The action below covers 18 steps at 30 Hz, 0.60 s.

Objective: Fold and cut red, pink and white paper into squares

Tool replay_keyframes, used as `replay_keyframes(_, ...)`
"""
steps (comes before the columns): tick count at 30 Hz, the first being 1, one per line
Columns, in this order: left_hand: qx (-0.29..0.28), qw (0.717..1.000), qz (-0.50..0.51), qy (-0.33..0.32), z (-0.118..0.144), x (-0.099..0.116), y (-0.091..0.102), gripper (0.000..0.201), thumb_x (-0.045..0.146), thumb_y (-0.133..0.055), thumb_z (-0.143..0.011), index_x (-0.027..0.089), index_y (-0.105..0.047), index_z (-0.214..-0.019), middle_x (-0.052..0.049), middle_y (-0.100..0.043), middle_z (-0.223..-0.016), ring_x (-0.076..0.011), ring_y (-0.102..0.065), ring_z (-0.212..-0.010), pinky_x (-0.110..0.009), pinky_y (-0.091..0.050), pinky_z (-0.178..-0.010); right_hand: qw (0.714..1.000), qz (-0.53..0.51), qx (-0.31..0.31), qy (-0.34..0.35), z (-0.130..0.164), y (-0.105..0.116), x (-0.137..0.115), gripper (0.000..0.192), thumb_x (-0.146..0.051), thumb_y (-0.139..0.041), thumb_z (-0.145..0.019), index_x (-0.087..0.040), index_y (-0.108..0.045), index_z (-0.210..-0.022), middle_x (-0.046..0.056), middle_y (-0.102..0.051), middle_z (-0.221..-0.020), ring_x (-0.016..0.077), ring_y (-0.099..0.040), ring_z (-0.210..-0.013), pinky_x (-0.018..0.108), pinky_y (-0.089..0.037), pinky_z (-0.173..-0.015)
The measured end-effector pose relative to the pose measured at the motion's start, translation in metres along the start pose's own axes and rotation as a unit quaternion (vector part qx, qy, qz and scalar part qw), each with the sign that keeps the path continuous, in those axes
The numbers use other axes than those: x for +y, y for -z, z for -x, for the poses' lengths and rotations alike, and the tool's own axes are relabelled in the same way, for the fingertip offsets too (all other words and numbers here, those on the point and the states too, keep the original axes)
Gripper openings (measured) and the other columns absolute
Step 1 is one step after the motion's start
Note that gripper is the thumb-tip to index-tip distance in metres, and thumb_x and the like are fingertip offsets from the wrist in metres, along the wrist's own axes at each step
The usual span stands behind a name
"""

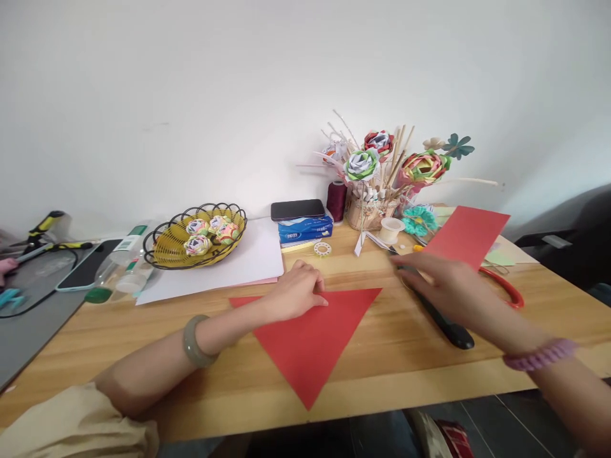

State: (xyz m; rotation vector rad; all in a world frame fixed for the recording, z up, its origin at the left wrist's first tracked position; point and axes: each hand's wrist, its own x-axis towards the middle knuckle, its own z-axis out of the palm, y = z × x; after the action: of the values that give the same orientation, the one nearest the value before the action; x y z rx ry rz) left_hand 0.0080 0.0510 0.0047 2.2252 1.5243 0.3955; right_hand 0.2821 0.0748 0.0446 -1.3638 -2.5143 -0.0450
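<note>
A red paper triangle (315,343) lies flat on the wooden table, one point toward the front edge. My left hand (298,292) rests on its upper edge, fingers curled and thumb pressed on the paper. Over to the right, my right hand (446,286) hovers above a black-handled tool (443,321), slightly blurred. Its thumb and forefinger stretch out to the left, apart, and I see nothing between them. The tool's far end is partly hidden by those fingers. Behind this hand is a red paper rectangle (470,235).
At the back left, a yellow basket (167,245) holding paper flowers sits on white paper (258,254). A phone (296,210) rests on a blue tissue pack (305,230). Paper flowers (363,165) stand behind a white spool (391,229). A red looped handle (508,286) lies right; plastic bottles (126,251) left.
</note>
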Motion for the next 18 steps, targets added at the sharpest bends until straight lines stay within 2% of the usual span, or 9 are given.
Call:
replay_keyframes(3, 0.007, 0.999, 0.017, 0.034, 0.000, 0.006, 0.001, 0.013, 0.023, -0.071, -0.076, 0.018, -0.063, -0.085, -0.003, -0.062, -0.088, -0.0214, -0.058, -0.093, -0.030, -0.047, -0.076, 0.994, -0.041, -0.046, 0.091, -0.011, -0.014, -0.040, 0.031, -0.028, -0.039, -0.094, -0.020, -0.064, -0.110, 0.007, -0.068, -0.109, 0.0182, -0.062, -0.099, 0.030, -0.047, -0.084)
replay_keyframes(6, 0.014, 0.998, 0.038, 0.037, 0.002, 0.015, 0.005, 0.019, 0.023, -0.068, -0.077, 0.018, -0.065, -0.095, -0.003, -0.066, -0.089, -0.0194, -0.061, -0.088, -0.026, -0.047, -0.072, 0.988, -0.052, -0.073, 0.128, -0.018, -0.022, -0.062, 0.027, -0.020, -0.042, -0.091, -0.020, -0.068, -0.094, 0.005, -0.070, -0.090, 0.0183, -0.064, -0.084, 0.032, -0.047, -0.076)
replay_keyframes(8, 0.015, 0.998, 0.050, 0.020, 0.002, 0.021, 0.008, 0.015, 0.026, -0.061, -0.083, 0.021, -0.068, -0.095, -0.001, -0.069, -0.087, -0.0179, -0.062, -0.085, -0.025, -0.046, -0.071, 0.988, -0.058, -0.075, 0.124, -0.020, -0.022, -0.069, 0.028, -0.019, -0.040, -0.090, -0.020, -0.068, -0.091, 0.005, -0.069, -0.085, 0.0183, -0.064, -0.080, 0.031, -0.047, -0.074)
replay_keyframes(10, 0.017, 0.998, 0.055, 0.006, 0.002, 0.027, 0.011, 0.021, 0.028, -0.052, -0.087, 0.022, -0.071, -0.085, -0.001, -0.070, -0.082, -0.0173, -0.061, -0.080, -0.025, -0.044, -0.067, 0.990, -0.067, -0.069, 0.107, -0.021, -0.019, -0.073, 0.031, -0.019, -0.038, -0.090, -0.020, -0.068, -0.095, 0.005, -0.070, -0.086, 0.0183, -0.064, -0.081, 0.030, -0.046, -0.071)
replay_keyframes(13, 0.030, 0.998, 0.055, 0.007, 0.001, 0.034, 0.016, 0.027, 0.025, -0.048, -0.085, 0.020, -0.072, -0.071, -0.001, -0.067, -0.071, -0.0166, -0.057, -0.069, -0.025, -0.039, -0.060, 0.991, -0.089, -0.068, 0.078, -0.021, -0.013, -0.076, 0.031, -0.021, -0.038, -0.090, -0.022, -0.068, -0.096, 0.004, -0.070, -0.087, 0.0175, -0.064, -0.079, 0.027, -0.045, -0.066)
replay_keyframes(18, 0.017, 0.995, 0.089, 0.036, 0.004, 0.037, 0.025, 0.024, 0.022, -0.051, -0.072, 0.018, -0.063, -0.051, 0.003, -0.045, -0.048, -0.0106, -0.037, -0.050, -0.024, -0.026, -0.048, 0.984, -0.146, -0.085, 0.053, -0.020, -0.005, -0.070, 0.028, -0.029, -0.041, -0.089, -0.023, -0.068, -0.086, 0.002, -0.071, -0.084, 0.0167, -0.063, -0.075, 0.027, -0.045, -0.065)
